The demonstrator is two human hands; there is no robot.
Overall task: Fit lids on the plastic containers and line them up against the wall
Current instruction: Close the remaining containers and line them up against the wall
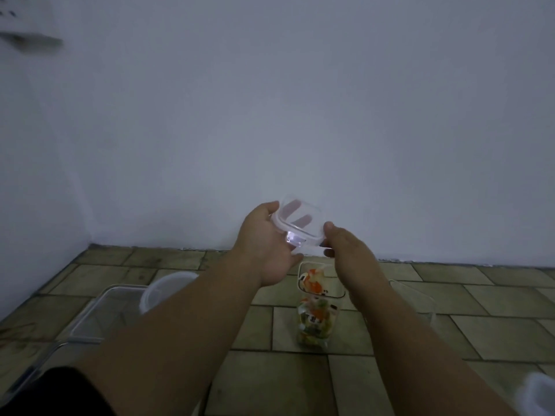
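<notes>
A small clear square plastic container point(300, 223) with a white-rimmed lid is held in the air in front of the white wall point(300, 100). My left hand point(264, 244) grips its left side, fingers showing through the plastic. My right hand point(345, 250) holds its right corner with thumb and fingers. Below them, on the tiled floor point(390, 334), stands a tall clear container point(318, 304) filled with colourful food, partly hidden by my right wrist.
A large clear rectangular container point(102, 310) and a round white lid point(162, 291) lie on the floor at the left, behind my left forearm. Another clear container point(420, 298) sits right of my right arm. A white lid edge point(539, 394) shows at bottom right.
</notes>
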